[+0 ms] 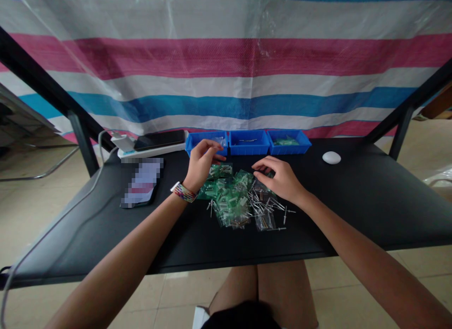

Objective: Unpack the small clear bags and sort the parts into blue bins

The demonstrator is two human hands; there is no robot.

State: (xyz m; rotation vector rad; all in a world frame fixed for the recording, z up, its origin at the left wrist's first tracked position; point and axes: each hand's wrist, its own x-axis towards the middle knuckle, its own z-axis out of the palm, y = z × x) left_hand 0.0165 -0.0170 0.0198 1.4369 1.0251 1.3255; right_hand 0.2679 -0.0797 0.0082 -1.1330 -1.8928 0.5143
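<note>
My left hand (204, 163), with a patterned wristband, is at the front edge of the left blue bin (189, 143), which has clear plastic inside. Its fingers are loosely bent and apart, and I see nothing held. Over the right side of the pile, my right hand (280, 177) has thumb and fingers apart with nothing between them. Below both hands lies a heap of small green plastic bags (226, 197) with pale pieces inside. Loose silver pop rivets (259, 201) are scattered at its right. A clear bag of brass-coloured pieces (264, 220) lies in front of them.
A middle blue bin (249, 150) holds a few thin metal pieces; the right blue bin (289, 150) holds a green bag. At left are a phone (143, 183), a power strip (151, 152) and a cable. A white mouse (331, 158) sits right on the black table (353, 197).
</note>
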